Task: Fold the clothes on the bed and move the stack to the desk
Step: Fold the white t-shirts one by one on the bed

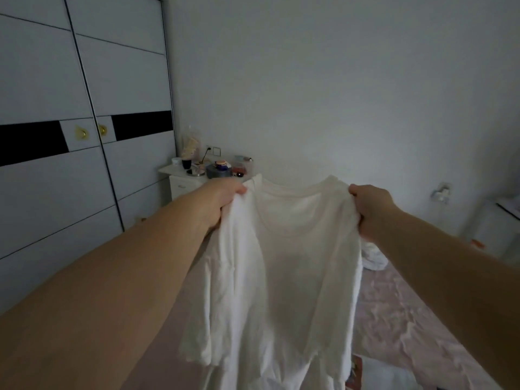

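Observation:
A white T-shirt hangs in the air in front of me, neck opening at the top, body and sleeves drooping down. My left hand grips its left shoulder. My right hand grips its right shoulder. Both arms are stretched forward over the bed, which has a wrinkled pink cover. The shirt hides most of the bed's middle. Other white cloth lies on the bed beyond the shirt, to the right.
A tall white wardrobe with black bands fills the left side. A white nightstand crowded with small items stands by the far wall. Another white piece of furniture stands at the right edge.

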